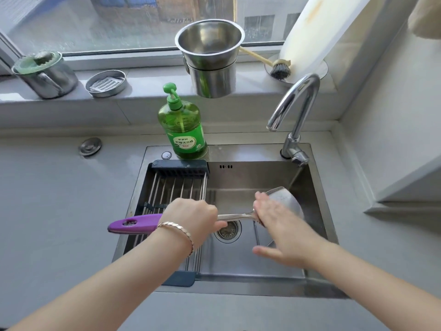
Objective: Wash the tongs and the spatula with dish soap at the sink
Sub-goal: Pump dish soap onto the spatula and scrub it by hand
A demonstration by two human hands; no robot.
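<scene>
While the left grip (191, 217) clenches the spatula (236, 216) where its purple handle meets the metal shaft, the right grip (279, 225) lies flat, fingers straight, pressing on the blade. To wash it well, I judge, hold the handle steady and rub both faces and the neck, turning the blade over. The spatula hangs nearly level over the sink (238, 177), above the drain (228, 229). Its long axis runs left to right, handle pointing left over the rack (176, 185), blade right and tilted up. Beyond, the soap bottle (182, 130) stands on the sink's back ledge, left of the tap (296, 108). No tongs show.
</scene>
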